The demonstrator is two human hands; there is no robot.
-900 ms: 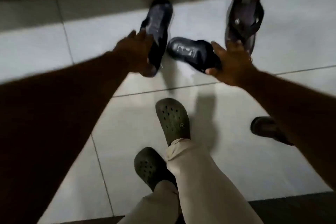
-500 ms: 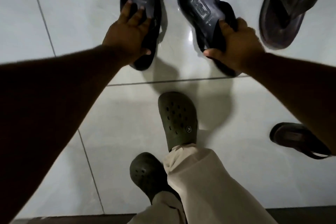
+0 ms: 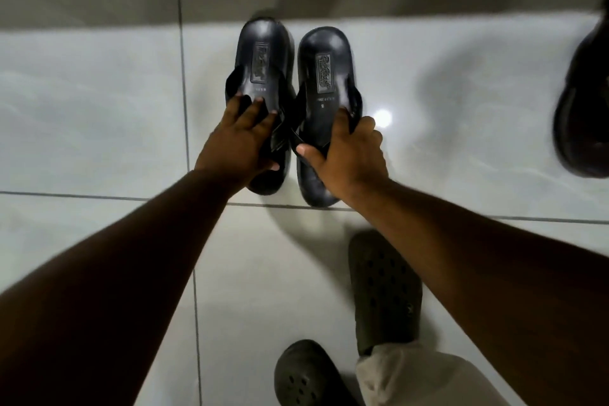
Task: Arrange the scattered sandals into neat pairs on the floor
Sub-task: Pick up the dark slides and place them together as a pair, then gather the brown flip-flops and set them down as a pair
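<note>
We see two black sandals (image 3: 296, 102) side by side on the white tiled floor (image 3: 99, 102), our left hand (image 3: 237, 142) gripping the left one, our right hand (image 3: 349, 158) gripping the right one's strap, one dark sandal (image 3: 583, 109) far right, two green clogs (image 3: 384, 290) near us.

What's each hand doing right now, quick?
Left hand: grip closed on the left black sandal, by its strap.
Right hand: grip closed on the right black sandal, by its strap.
</note>
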